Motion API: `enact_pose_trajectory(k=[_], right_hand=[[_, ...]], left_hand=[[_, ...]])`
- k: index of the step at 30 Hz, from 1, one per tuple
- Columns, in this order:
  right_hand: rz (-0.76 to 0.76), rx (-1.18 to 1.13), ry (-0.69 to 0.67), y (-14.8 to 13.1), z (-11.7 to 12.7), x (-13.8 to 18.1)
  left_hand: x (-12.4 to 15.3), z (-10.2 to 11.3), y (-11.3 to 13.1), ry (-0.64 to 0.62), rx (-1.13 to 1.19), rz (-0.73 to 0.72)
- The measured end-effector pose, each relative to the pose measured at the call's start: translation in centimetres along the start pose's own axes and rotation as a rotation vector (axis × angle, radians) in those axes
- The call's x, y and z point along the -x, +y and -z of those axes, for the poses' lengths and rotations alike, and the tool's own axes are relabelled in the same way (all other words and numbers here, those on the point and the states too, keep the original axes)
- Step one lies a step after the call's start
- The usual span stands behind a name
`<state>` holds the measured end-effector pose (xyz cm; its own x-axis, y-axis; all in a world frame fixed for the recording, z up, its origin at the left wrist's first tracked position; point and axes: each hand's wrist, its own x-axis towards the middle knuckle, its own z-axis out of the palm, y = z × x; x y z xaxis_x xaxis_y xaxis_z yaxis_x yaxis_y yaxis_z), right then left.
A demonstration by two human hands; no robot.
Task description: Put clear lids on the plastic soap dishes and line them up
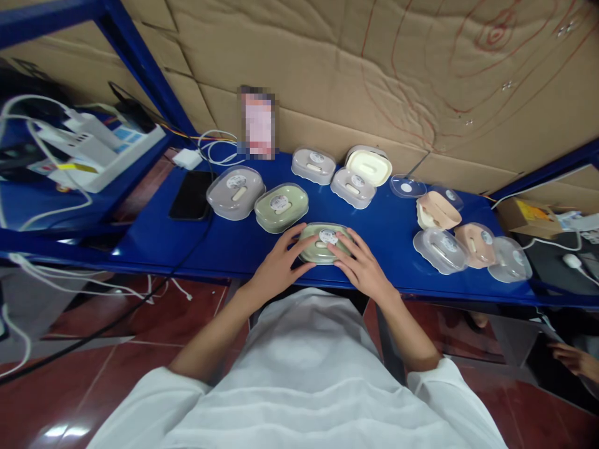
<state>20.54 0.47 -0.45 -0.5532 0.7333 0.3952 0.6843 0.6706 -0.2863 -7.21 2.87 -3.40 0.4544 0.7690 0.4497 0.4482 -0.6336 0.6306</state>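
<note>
In front of me, at the near edge of the blue table [224,243], sits a green soap box [319,254] with a clear lid and a round label. My left hand [275,263] is around its left end, thumb on the near side and fingers on the lid. From the right, my right hand [365,265] holds the other end, its fingertips lying over the lid by the label. Another green soap box [282,207] stands just beyond my left hand, beside a larger greyish one [236,193].
Further back are grey boxes [313,166] and a cream tray [369,167]. On the right lie a peach base [438,210], a peach box [475,245] and clear lids [510,260]. A black phone [191,195], white charger [187,158] and cables are at left. Cardboard [327,75] walls the back.
</note>
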Motion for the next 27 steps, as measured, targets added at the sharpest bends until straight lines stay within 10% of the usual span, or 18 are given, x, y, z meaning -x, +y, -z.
enact_pose_trajectory(k=[27], right_hand=[[-0.019, -0.094, -0.016, 0.23, -0.31, 0.69]], left_hand=[[0.06, 0.37, 0.45, 0.033, -0.087, -0.114]])
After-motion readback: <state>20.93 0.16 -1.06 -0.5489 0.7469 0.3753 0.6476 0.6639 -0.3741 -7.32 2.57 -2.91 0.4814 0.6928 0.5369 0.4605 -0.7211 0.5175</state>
